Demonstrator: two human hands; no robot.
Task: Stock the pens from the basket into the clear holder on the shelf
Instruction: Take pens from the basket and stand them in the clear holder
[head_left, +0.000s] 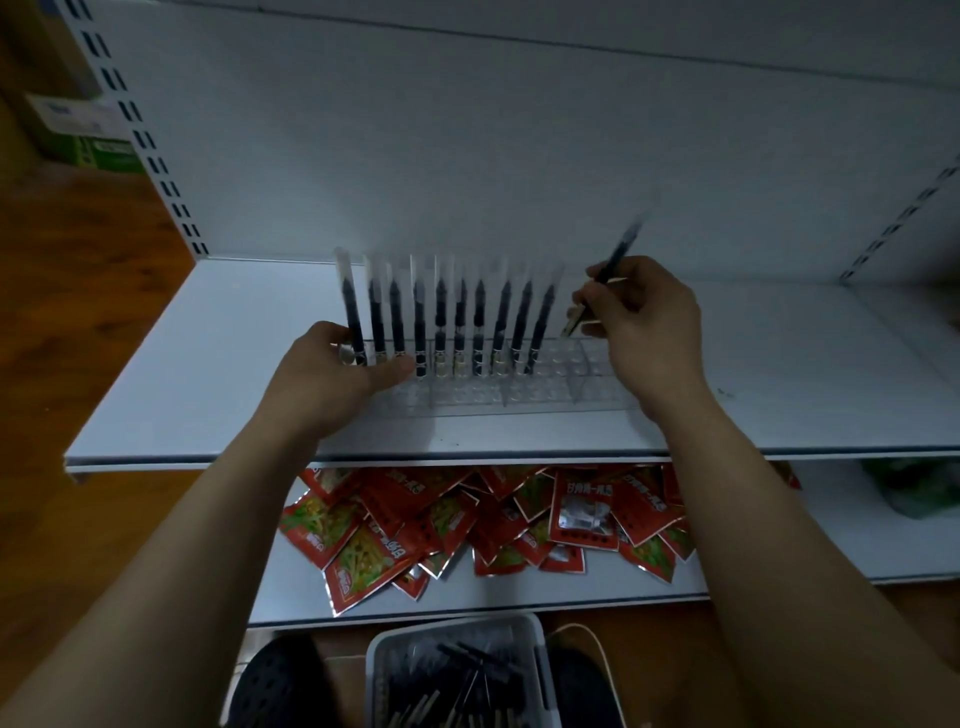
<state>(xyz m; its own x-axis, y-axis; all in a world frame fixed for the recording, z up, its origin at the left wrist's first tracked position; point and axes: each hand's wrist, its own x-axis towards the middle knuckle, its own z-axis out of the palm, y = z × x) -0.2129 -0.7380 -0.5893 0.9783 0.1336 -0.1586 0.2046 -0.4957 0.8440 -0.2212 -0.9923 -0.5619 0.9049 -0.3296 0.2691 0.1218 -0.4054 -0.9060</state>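
Clear holder: gripping its left end with left hand to stop it sliding; pinching pen in right hand, angling tip toward free slot right of row.

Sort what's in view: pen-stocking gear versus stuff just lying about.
Job: clear holder; standing pens; pen pinched in right hand; left hand gripping the holder's end; basket.
Lying about: red snack packets; green bag; boxes beyond the shelf.

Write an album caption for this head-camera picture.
The right hand holds a pen tilted over the clear holder on the shelf; the left hand grips its end beside a row of standing pens.
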